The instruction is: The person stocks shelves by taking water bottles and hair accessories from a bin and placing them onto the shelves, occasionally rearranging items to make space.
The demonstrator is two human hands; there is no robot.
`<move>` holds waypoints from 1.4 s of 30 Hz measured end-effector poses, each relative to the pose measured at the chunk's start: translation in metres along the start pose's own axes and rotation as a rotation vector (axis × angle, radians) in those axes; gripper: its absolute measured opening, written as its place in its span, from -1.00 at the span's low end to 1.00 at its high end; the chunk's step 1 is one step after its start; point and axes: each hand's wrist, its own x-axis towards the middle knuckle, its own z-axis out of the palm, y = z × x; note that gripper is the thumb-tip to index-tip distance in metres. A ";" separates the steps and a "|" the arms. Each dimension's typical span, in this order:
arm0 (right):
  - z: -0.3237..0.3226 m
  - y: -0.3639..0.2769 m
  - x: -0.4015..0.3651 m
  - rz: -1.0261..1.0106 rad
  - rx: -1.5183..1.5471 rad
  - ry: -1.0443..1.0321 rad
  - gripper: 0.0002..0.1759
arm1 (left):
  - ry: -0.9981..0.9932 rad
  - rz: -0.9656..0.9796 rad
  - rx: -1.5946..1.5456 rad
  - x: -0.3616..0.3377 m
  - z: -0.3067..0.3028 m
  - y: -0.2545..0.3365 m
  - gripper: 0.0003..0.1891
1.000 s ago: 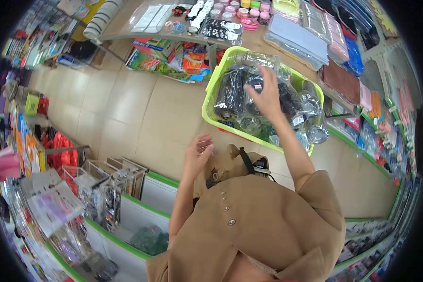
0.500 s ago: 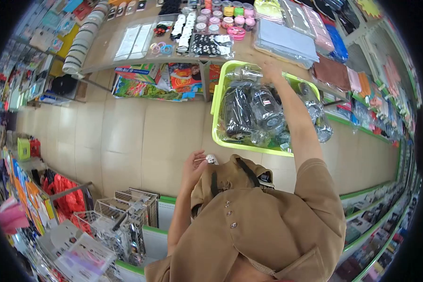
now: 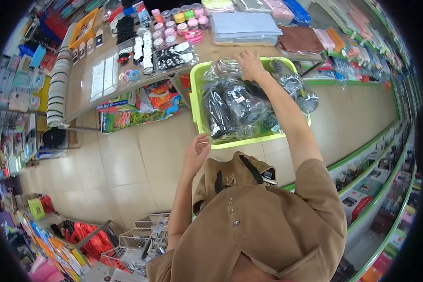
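Right hand point(image 3: 250, 66) has advanced, fingers spread over clear-wrapped black packets point(image 3: 235, 108); left hand point(image 3: 196, 150) grip unclear; overfilled lime-green plastic basket point(image 3: 194, 98) may spill.

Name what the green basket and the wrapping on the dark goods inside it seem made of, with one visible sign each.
Green basket: likely moulded plastic, smooth and slightly glossy; uniform lime colour, thin rounded rim.
Wrapping: clear plastic film, very glossy; it crinkles, glints white, and shows the dark goods through it.

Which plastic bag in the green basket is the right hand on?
The pale bag at the far end, under the right hand; darker bags lie at the near end.
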 end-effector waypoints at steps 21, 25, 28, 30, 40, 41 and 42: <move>-0.053 0.005 -0.165 0.233 1.621 0.127 -0.17 | -0.028 0.054 -0.916 0.012 0.064 -0.017 -0.32; 0.020 0.113 -0.100 0.530 0.418 0.233 -0.12 | 0.034 0.166 -0.762 -0.014 0.060 -0.005 -0.26; -0.001 0.129 -0.068 0.577 0.327 -0.088 -0.05 | 0.251 0.179 -0.729 -0.032 0.066 -0.012 -0.26; 0.008 0.136 -0.053 0.564 0.298 -0.308 -0.06 | 0.277 0.265 -0.733 -0.042 0.073 -0.016 -0.24; 0.042 0.183 -0.025 0.274 0.549 -0.530 -0.43 | 0.467 0.294 -0.852 -0.068 0.138 -0.033 -0.25; 0.040 0.193 -0.030 0.277 0.819 -0.613 -0.43 | 0.501 0.277 -0.855 -0.069 0.142 -0.035 -0.25; 0.040 0.203 -0.034 0.278 1.090 -0.690 -0.43 | 0.532 0.260 -0.858 -0.069 0.147 -0.035 -0.25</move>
